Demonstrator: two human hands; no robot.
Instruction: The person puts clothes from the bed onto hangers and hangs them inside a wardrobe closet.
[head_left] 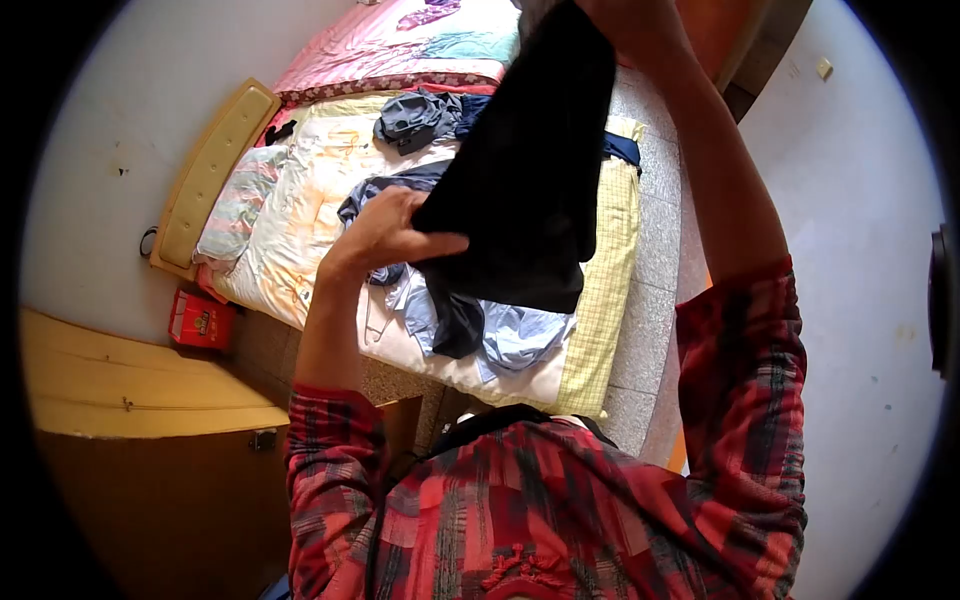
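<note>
A black garment point(525, 190) hangs in front of me, stretched on a slant between my hands; its exact kind is hard to tell. My left hand point(395, 232) is closed on its left edge, the thumb lying over the cloth and the other fingers largely behind it. At the top edge of the view my right hand point(625, 25) grips the garment's upper end, partly cut off by the frame. Below and behind the cloth, a light blue shirt point(525, 335) and other dark clothes lie on the bed point(300, 215), partly hidden by the garment.
A bundle of grey clothing point(415, 120) lies farther back on the bed. A pillow point(238, 200) rests by the padded headboard point(215, 170). A red box point(200, 320) stands on the floor near a wooden cabinet point(150, 400) at left. A wall point(860, 250) rises at right.
</note>
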